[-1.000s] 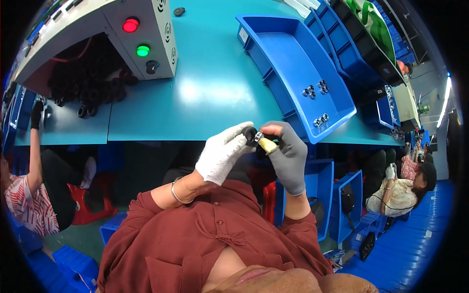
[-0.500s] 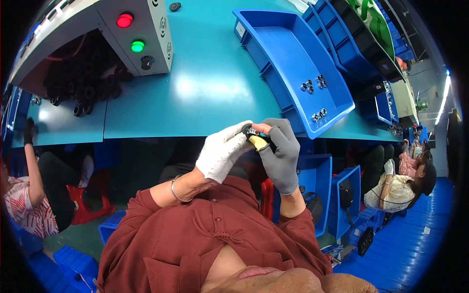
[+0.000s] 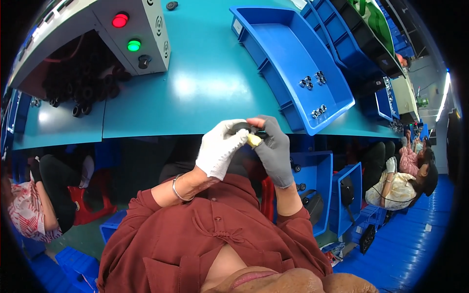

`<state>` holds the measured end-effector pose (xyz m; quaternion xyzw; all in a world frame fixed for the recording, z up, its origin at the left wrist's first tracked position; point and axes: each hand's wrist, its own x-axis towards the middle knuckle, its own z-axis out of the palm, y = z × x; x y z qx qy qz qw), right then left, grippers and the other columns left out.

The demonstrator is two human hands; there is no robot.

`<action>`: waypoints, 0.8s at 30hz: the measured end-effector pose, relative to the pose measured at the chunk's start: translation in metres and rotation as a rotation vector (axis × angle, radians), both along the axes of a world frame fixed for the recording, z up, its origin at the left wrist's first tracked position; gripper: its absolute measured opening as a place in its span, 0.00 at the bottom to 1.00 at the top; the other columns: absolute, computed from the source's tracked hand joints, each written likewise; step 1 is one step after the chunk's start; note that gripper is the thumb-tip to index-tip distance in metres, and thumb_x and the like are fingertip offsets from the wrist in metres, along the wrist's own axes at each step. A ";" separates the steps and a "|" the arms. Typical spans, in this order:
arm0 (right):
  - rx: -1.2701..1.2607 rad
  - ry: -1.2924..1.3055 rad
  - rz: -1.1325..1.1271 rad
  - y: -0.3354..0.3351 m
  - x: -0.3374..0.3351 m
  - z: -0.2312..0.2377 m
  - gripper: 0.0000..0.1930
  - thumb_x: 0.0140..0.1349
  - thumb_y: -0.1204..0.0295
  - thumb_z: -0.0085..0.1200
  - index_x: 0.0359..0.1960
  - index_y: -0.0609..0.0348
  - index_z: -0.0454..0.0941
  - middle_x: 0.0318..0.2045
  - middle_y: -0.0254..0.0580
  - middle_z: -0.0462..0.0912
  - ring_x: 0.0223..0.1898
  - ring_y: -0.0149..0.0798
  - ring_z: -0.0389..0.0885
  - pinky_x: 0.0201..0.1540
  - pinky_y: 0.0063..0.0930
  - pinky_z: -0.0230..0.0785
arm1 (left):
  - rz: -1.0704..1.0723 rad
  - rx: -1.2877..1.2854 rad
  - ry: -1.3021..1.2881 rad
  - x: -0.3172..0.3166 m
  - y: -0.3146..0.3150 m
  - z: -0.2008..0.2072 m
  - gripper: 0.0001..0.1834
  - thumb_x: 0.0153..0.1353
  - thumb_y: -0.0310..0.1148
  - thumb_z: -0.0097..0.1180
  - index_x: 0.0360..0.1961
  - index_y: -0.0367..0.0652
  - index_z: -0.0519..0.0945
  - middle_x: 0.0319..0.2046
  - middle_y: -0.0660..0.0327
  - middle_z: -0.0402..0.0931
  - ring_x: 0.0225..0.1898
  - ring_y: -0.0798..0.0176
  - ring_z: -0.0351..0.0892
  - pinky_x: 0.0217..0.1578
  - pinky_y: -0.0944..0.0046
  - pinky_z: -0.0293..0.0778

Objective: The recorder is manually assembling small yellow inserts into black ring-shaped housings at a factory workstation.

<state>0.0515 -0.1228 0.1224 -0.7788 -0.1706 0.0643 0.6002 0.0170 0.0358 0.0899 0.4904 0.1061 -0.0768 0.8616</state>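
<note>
My left hand [image 3: 219, 150], in a white glove, and my right hand [image 3: 275, 152], in a grey glove with a bare index fingertip, meet just off the table's near edge. Between their fingers is a small black round part [image 3: 240, 128], pinched from both sides. Its lower side is hidden by the fingers. A yellow covering [image 3: 254, 140] shows at the right thumb tip. To the right of the hands, a blue tray [image 3: 288, 53] on the table holds several shiny metal pieces [image 3: 319, 112] in small clusters.
A white machine [image 3: 141, 29] with red and green lights stands at the left. Black rings [image 3: 83, 93] are heaped under it. A black round piece [image 3: 172, 6] lies at the far edge. Stacked bins [image 3: 337, 34] stand right; another blue bin [image 3: 320, 166] sits below the table. Co-workers sit on both sides.
The right hand has shifted slightly left and turned over the part, and the shiny face seen before is now hidden. At the left, a co-worker's hand has dropped from the table edge.
</note>
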 end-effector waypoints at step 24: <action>0.261 -0.011 -0.230 0.033 -0.025 -0.024 0.15 0.60 0.85 0.55 0.49 0.67 0.76 0.46 0.38 0.78 0.48 0.27 0.75 0.53 0.21 0.69 | 0.312 0.346 -0.442 0.012 -0.008 -0.001 0.07 0.61 0.17 0.62 0.41 0.35 0.81 0.33 0.65 0.77 0.34 0.73 0.79 0.36 0.72 0.76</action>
